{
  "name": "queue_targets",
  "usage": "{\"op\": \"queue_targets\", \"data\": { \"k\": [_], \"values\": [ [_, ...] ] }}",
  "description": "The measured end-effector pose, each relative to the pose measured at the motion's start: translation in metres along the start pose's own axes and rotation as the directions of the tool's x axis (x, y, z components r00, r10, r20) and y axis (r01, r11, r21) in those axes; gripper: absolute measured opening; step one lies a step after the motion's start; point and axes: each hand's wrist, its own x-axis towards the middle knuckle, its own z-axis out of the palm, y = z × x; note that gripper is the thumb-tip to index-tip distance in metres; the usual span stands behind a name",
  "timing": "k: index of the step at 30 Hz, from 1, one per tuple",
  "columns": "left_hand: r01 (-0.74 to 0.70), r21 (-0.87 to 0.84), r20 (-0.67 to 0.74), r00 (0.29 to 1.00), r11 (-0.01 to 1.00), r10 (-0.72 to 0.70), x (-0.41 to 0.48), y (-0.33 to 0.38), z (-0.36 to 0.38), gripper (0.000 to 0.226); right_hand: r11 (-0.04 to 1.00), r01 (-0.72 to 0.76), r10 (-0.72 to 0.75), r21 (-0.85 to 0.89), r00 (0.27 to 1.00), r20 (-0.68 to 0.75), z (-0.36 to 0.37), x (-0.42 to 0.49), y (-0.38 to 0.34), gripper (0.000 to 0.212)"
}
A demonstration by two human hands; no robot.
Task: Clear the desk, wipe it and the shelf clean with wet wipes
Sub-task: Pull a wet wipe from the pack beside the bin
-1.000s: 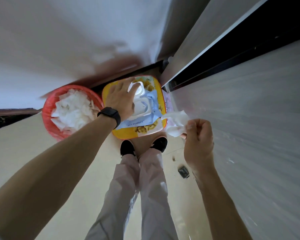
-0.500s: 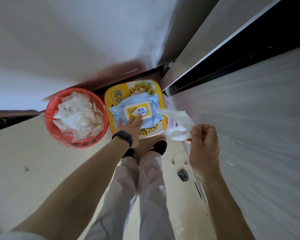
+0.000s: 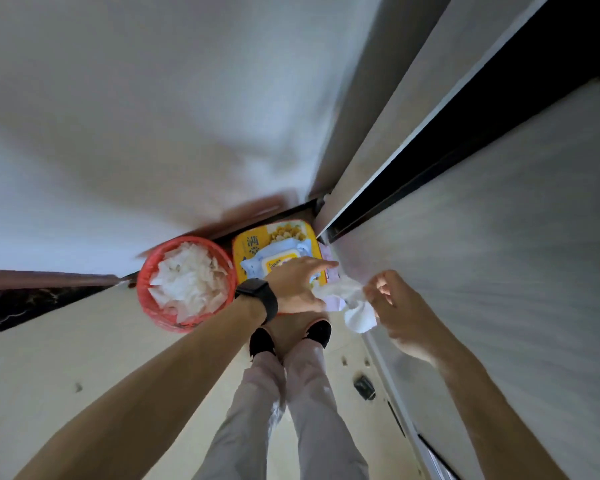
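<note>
Wipes pack (image 3: 278, 264) partly behind left hand (image 3: 297, 285)

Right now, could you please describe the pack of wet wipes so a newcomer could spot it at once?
Find the red bin of white tissue on the floor. Just right of it lies a yellow box, and the pack rests on top. It is the only pale blue thing, with a yellow label.
</note>
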Motion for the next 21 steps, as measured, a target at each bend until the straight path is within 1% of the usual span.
{"op": "queue_targets", "data": {
  "k": [1, 3, 4, 5, 6, 8, 9, 10, 11, 13, 14, 16, 17, 18, 19, 20, 21],
  "values": [
    [-0.022, 0.015, -0.010, 1.000, 1.000, 0.023, -0.020, 0.016, -0.009, 0.063, 1.000, 0.021, -0.021, -0.017, 1.000, 0.016, -0.010, -0.017, -0.013, 0.016],
    [-0.056, 0.016, -0.070, 0.996, 0.998, 0.057, -0.060, 0.045, -0.024, 0.032, 0.998, 0.060, -0.059, -0.023, 0.998, 0.032, -0.026, -0.051, -0.038, 0.015],
    [-0.050, -0.008, -0.098, 0.994, 0.999, 0.049, -0.081, 0.057, -0.029, 0.021, 0.997, 0.079, -0.078, -0.011, 0.997, 0.022, -0.031, -0.067, -0.048, 0.014],
    [-0.032, -0.040, -0.139, 0.990, 0.999, 0.027, -0.101, 0.068, -0.033, 0.016, 0.995, 0.100, -0.100, 0.002, 0.995, 0.000, -0.035, -0.083, -0.059, 0.012],
    [-0.014, -0.090, -0.186, 0.982, 0.996, -0.003, -0.122, 0.080, -0.039, 0.015, 0.992, 0.125, -0.125, 0.009, 0.992, -0.032, -0.037, -0.097, -0.068, 0.011],
    [-0.003, -0.254, -0.262, 0.963, 0.967, -0.066, -0.160, 0.099, -0.050, 0.010, 0.985, 0.172, -0.173, -0.017, 0.978, -0.112, -0.037, -0.120, -0.087, 0.011],
    [-0.014, -0.355, -0.262, 0.961, 0.935, -0.085, -0.178, 0.107, -0.056, 0.006, 0.978, 0.203, -0.210, -0.056, 0.965, -0.157, -0.036, -0.131, -0.096, 0.014],
    [-0.031, -0.444, -0.262, 0.960, 0.896, -0.097, -0.194, 0.114, -0.062, 0.009, 0.964, 0.241, -0.259, -0.108, 0.945, -0.199, -0.034, -0.140, -0.103, 0.017],
    [-0.062, -0.496, -0.283, 0.955, 0.866, -0.093, -0.209, 0.120, -0.068, 0.013, 0.945, 0.282, -0.314, -0.164, 0.921, -0.228, -0.033, -0.147, -0.110, 0.016],
    [-0.111, -0.548, -0.329, 0.940, 0.829, -0.092, -0.237, 0.128, -0.081, 0.019, 0.894, 0.361, -0.427, -0.266, 0.866, -0.258, -0.031, -0.157, -0.122, 0.009],
    [-0.133, -0.573, -0.337, 0.938, 0.809, -0.085, -0.250, 0.131, -0.085, 0.019, 0.861, 0.403, -0.486, -0.311, 0.831, -0.269, -0.030, -0.160, -0.128, 0.009],
    [-0.172, -0.627, -0.373, 0.922, 0.760, -0.099, -0.278, 0.145, -0.091, 0.024, 0.798, 0.479, -0.589, -0.366, 0.749, -0.303, -0.030, -0.164, -0.140, 0.013],
    [-0.180, -0.648, -0.388, 0.914, 0.740, -0.118, -0.290, 0.151, -0.090, 0.021, 0.786, 0.497, -0.612, -0.369, 0.712, -0.344, -0.028, -0.167, -0.144, 0.017],
    [-0.187, -0.669, -0.391, 0.911, 0.720, -0.127, -0.303, 0.158, -0.088, 0.015, 0.796, 0.507, -0.605, -0.331, 0.687, -0.404, -0.024, -0.172, -0.147, 0.019],
    [-0.196, -0.697, -0.395, 0.908, 0.690, -0.140, -0.315, 0.164, -0.083, 0.015, 0.833, 0.502, -0.547, -0.230, 0.693, -0.470, -0.019, -0.177, -0.144, 0.020],
    [-0.205, -0.731, -0.399, 0.902, 0.651, -0.164, -0.326, 0.167, -0.077, 0.021, 0.872, 0.484, -0.449, -0.074, 0.731, -0.515, -0.012, -0.185, -0.140, 0.018],
    [-0.216, -0.774, -0.405, 0.892, 0.596, -0.203, -0.335, 0.168, -0.068, 0.028, 0.898, 0.420, -0.311, 0.132, 0.817, -0.485, -0.002, -0.191, -0.129, 0.018]
  ]
}}
